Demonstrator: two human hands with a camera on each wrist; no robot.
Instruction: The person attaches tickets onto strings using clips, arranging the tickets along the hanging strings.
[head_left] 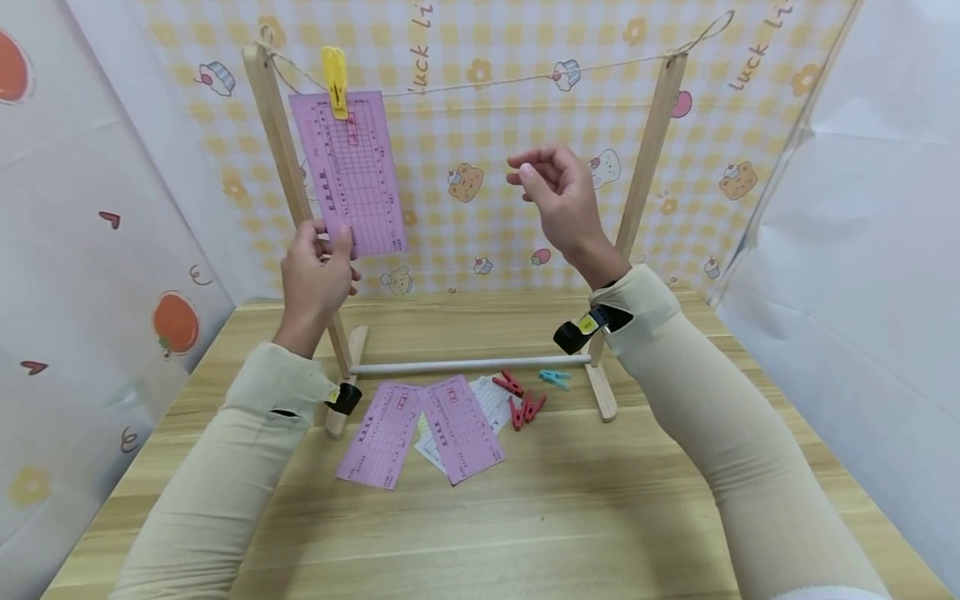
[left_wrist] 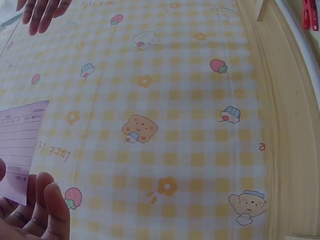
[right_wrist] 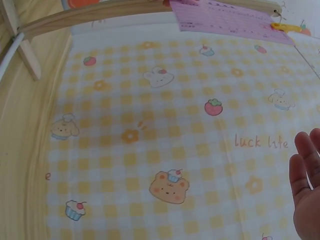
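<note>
A pink printed slip (head_left: 352, 171) hangs from a string (head_left: 480, 83) by a yellow clothespin (head_left: 335, 79), near the left post (head_left: 279, 150) of a wooden stand. My left hand (head_left: 330, 250) pinches the slip's lower left corner, thumb on its face. In the left wrist view, the slip (left_wrist: 20, 145) lies against my fingers (left_wrist: 47, 205). My right hand (head_left: 536, 171) is raised below the string near the right post (head_left: 648, 158), fingers loosely curled and holding nothing. The right wrist view has the slip (right_wrist: 225, 20) and clothespin (right_wrist: 287, 27) at the top.
On the wooden table (head_left: 525, 517), under the stand's white cross rod (head_left: 465, 365), lie two pink slips (head_left: 382, 433) (head_left: 461, 427) over a white slip (head_left: 491, 400). Beside them are red clothespins (head_left: 525, 408) and a blue one (head_left: 555, 378). Patterned backdrop sheets close in the back and sides.
</note>
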